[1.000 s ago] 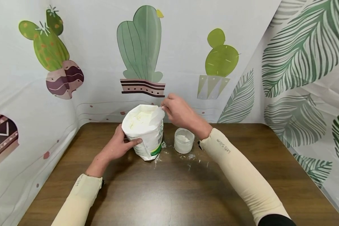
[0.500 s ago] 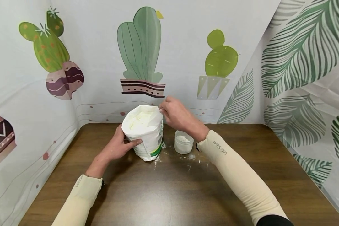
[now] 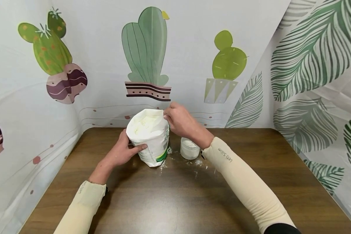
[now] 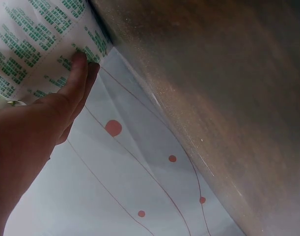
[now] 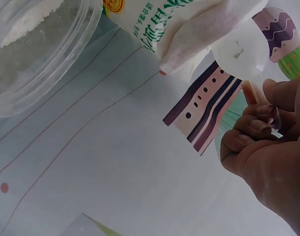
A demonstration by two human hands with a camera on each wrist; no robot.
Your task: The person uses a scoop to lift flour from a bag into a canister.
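An opened white paper flour bag [image 3: 152, 148] with green print stands tilted on the table, pale powder showing inside its mouth. My left hand [image 3: 124, 149] holds its near left side, thumb across the front and fingers on the far side, against the printed paper [image 4: 37, 44]. At the bag's right rim is my right hand [image 3: 181, 120], its fingers curled. In the right wrist view that hand [image 5: 267, 132] pinches the handle of a white plastic spoon [image 5: 241, 51], whose round bowl is by the bag's mouth. A clear jar [image 3: 190, 150] of white powder stands below the right wrist.
The brown wooden table [image 3: 163, 201] carries spilled powder [image 3: 163, 166] between the bag and the jar. Close behind its far edge hangs a white cloth [image 3: 190, 48] printed with cacti and leaves.
My right hand has moved slightly left and down, and the spoon, seen at the bag's rim earlier, now hardly shows in the head view. The left hand and the bag stay put.
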